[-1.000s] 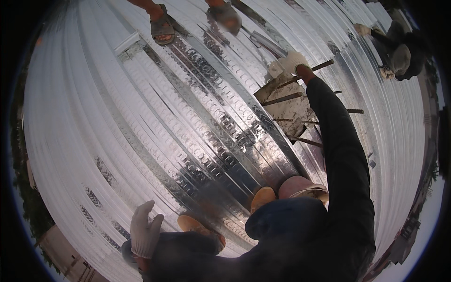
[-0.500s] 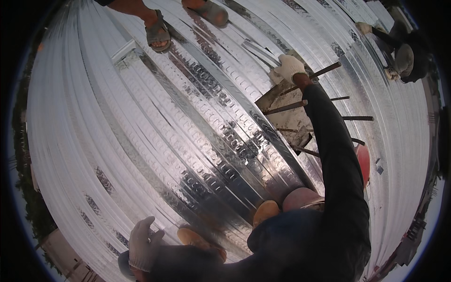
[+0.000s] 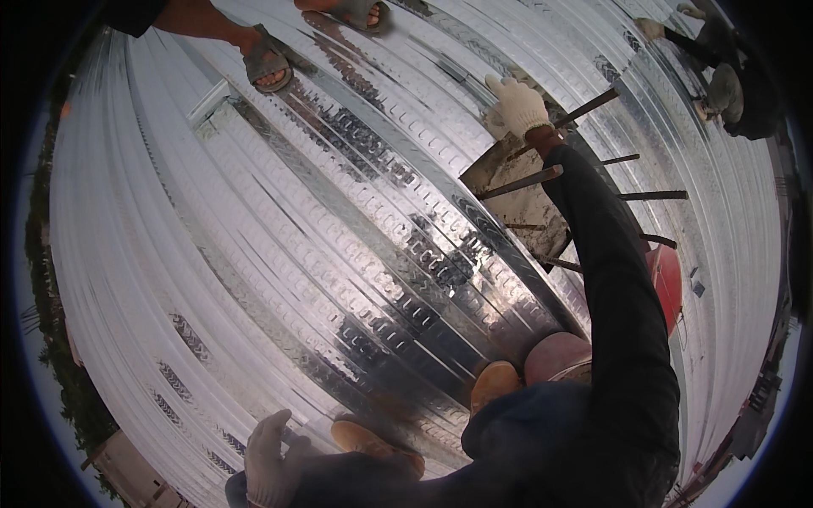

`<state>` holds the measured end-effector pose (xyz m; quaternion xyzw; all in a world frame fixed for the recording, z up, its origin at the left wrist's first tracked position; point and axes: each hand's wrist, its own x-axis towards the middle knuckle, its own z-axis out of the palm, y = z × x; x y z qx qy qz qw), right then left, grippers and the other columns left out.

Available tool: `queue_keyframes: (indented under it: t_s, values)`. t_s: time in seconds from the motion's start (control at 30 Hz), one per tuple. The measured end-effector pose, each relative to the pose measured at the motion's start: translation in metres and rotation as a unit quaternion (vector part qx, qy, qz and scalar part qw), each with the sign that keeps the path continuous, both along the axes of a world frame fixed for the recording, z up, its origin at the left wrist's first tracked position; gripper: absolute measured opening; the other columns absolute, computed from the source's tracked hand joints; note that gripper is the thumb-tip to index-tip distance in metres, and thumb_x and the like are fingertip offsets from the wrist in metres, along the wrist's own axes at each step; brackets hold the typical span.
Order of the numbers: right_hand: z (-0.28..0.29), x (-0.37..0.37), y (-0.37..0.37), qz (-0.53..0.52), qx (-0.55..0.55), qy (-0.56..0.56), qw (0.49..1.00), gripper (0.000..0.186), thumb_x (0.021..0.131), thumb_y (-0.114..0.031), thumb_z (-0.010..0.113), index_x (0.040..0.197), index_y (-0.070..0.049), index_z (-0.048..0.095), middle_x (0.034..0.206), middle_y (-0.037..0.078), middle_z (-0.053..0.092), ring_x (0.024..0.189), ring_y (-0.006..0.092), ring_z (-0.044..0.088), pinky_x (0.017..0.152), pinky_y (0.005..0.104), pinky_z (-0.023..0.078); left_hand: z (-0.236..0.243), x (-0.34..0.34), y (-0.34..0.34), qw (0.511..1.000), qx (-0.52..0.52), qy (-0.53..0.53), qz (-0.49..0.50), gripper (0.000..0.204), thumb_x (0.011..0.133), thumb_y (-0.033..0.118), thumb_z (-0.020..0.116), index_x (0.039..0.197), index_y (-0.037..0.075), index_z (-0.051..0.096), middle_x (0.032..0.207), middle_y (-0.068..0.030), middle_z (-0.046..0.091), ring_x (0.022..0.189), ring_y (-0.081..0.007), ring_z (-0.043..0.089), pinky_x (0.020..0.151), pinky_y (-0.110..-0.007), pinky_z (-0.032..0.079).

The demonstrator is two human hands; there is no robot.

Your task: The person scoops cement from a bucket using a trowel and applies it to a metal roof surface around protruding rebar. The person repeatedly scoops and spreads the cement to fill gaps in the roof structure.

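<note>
My right hand (image 3: 518, 108), in a white knit glove, reaches far forward beside a square opening (image 3: 517, 199) in the ribbed metal decking (image 3: 339, 245). Its fingers are bent around the near end of a narrow metal strip (image 3: 461, 74); the grip itself is partly hidden. Rusty rebar (image 3: 525, 180) sticks out of the concrete within the opening, just below my right wrist. Low at the left, my left hand (image 3: 271, 461), also gloved, rests by my knee with its thumb and fingers apart, holding nothing visible.
A person's sandaled foot (image 3: 268, 63) stands on the decking at upper left. Another person crouches at upper right, a gloved hand (image 3: 650, 29) on the decking. A red round object (image 3: 666, 284) lies right of my sleeve; a dull red one (image 3: 556, 356) sits beside my tan shoe (image 3: 494, 385).
The whole view has shifted slightly. The metal strip by my right hand looks narrower and tilted differently. The sandaled feet sit higher in the picture. My left hand stays by my knee.
</note>
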<state>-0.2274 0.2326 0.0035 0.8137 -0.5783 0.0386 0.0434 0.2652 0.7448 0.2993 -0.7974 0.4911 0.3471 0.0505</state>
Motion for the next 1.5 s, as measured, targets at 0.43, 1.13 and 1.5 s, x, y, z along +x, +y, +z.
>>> queue_keyframes:
  t_s: [0.43,1.13,1.5]
  values:
    - [-0.024,-0.011,-0.011,0.077,-0.016,-0.086,0.993,0.061,0.096,-0.017,0.077,0.157,-0.02,0.066,0.12,0.022,0.077,0.114,0.0459,0.076,0.097,0.0563,0.063,-0.001,-0.004,-0.014,1.0,0.017,0.006,-0.014,0.053,0.095,0.016,0.087,0.142,-0.003,0.073,0.132,-0.0261,0.078,0.124,-0.0442,0.076,0.109,-0.051,0.06]
    - [0.227,-0.005,0.017,-0.023,0.303,-0.353,0.885,0.052,0.11,-0.024,0.065,0.159,-0.01,0.073,0.143,0.019,0.08,0.12,0.0346,0.078,0.107,0.0453,0.06,-0.043,0.02,-0.083,0.979,0.019,0.098,-0.176,0.056,0.104,0.035,0.081,0.148,0.001,0.072,0.137,-0.0242,0.079,0.12,-0.0412,0.077,0.104,-0.051,0.061]
    - [0.464,0.0,0.392,-0.15,0.184,-0.443,0.865,0.05,0.116,-0.028,0.068,0.156,0.002,0.072,0.137,0.019,0.081,0.129,0.0282,0.077,0.114,0.0416,0.059,-0.14,0.069,-0.204,0.974,-0.113,0.104,-0.164,0.07,0.101,0.048,0.079,0.151,0.0,0.07,0.142,-0.0254,0.078,0.126,-0.0418,0.076,0.108,-0.051,0.06]
